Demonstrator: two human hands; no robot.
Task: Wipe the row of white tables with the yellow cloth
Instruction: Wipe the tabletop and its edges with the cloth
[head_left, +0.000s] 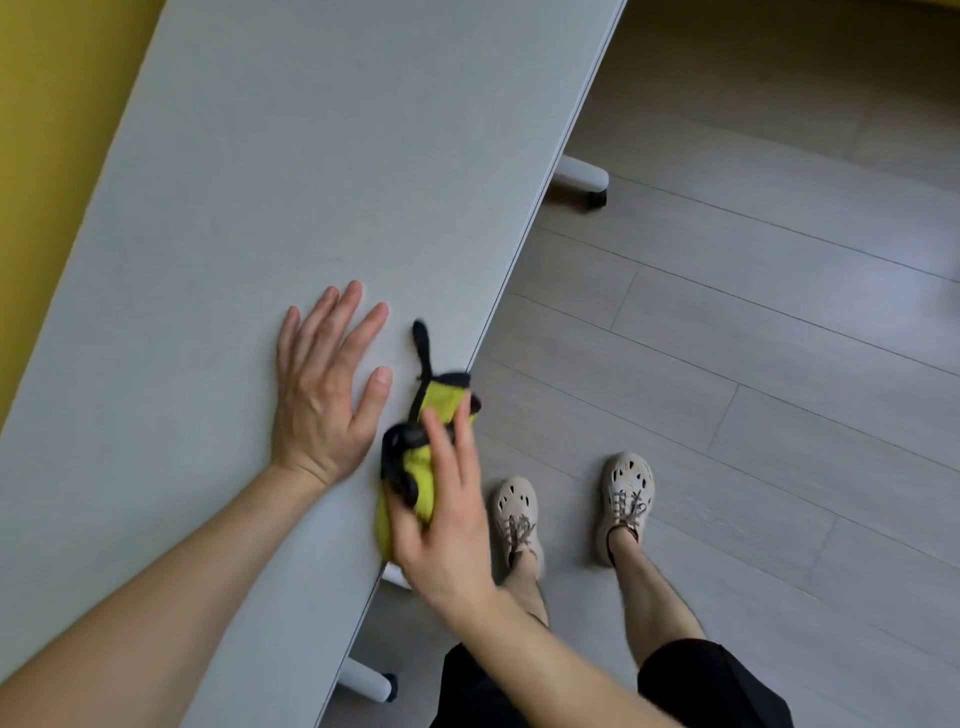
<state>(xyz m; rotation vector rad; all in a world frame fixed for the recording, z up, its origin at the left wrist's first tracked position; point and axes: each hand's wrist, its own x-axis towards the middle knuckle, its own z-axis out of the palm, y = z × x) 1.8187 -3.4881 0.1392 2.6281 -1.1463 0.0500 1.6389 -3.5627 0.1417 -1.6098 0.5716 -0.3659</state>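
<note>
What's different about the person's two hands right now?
The left hand lies flat, directly on the white table, fingers spread; the right hand presses on the bunched yellow cloth. The left hand sits further in from the table's edge; the right hand is at the edge and looks blurred. Both are over the same table.

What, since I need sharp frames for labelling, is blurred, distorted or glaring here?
Head view: motion blur smears the right hand and the yellow cloth under it; the left hand, flat on the table, is sharp; the table's long edge bows slightly from the wide-angle lens; light is soft and even, with a pale sheen on the floor at right.
</note>
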